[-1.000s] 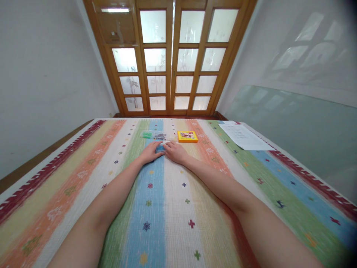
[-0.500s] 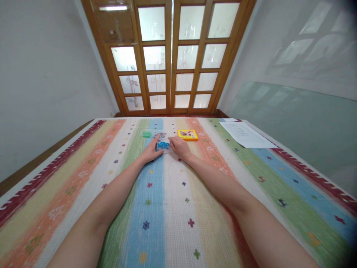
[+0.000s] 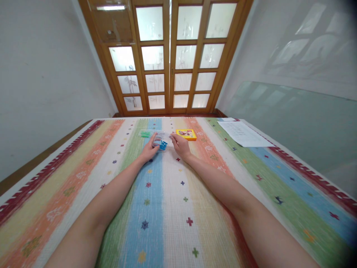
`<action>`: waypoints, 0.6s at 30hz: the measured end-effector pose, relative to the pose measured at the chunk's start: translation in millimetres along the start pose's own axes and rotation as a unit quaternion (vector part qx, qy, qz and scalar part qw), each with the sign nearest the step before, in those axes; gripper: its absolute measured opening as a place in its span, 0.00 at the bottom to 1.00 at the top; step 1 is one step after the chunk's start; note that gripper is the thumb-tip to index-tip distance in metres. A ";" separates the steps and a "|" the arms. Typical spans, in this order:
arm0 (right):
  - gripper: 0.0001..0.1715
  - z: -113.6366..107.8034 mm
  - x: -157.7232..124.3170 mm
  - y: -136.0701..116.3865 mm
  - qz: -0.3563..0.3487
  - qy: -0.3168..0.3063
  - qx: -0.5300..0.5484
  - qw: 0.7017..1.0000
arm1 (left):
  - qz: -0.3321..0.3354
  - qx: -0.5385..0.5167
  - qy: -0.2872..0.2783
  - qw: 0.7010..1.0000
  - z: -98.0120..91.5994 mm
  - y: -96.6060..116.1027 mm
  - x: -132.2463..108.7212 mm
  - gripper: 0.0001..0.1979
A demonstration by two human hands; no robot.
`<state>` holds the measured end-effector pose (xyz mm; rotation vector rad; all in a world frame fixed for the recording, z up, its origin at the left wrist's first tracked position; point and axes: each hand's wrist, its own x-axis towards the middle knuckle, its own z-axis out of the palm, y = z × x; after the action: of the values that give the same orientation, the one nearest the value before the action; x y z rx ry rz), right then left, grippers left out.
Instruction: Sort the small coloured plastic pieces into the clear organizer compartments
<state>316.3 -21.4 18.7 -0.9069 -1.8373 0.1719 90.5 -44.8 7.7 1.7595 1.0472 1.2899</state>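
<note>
The clear plastic package (image 3: 165,140), whether a bag or a box was hard to tell, was between the two hands, with blue pieces (image 3: 163,145) showing through its near part. It lay to the right of the left hand (image 3: 151,150) and to the left of the right hand (image 3: 180,145). The left hand was nearer to the blue pieces; a short gap parted them from the right hand. The package's long axis seemed to run across, from one hand towards the other, though its see-through edges left this unsure.

The left hand gripped the package's left side, thumb at the near edge and fingers reaching over towards the far one. The right hand's fingers were curled in, with the tips apparently pinching a clear edge at the package's far right.

Just beyond the left hand's fingers lay green items (image 3: 145,134), seemingly in clear wrapping. A yellow box (image 3: 190,137) sat just beyond the right hand, and a printed sheet (image 3: 243,134) lay well to its right. A striped cloth (image 3: 173,223) covered the surface under both hands.
</note>
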 end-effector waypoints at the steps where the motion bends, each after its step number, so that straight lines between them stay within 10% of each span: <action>1: 0.22 -0.9 0.0 -1.4 0.004 -0.001 0.008 1.000 | 0.002 0.001 0.007 1.000 -0.8 0.4 0.3 0.42; 18: 0.19 -2.7 -6.7 -3.4 0.020 -0.123 -0.021 0.992 | 0.171 0.308 0.019 0.936 -7.9 21.9 -5.9 0.31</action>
<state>318.1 -28.9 16.7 -0.9877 -2.0563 0.2816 86.2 -58.8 26.8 2.4845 1.3052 1.2815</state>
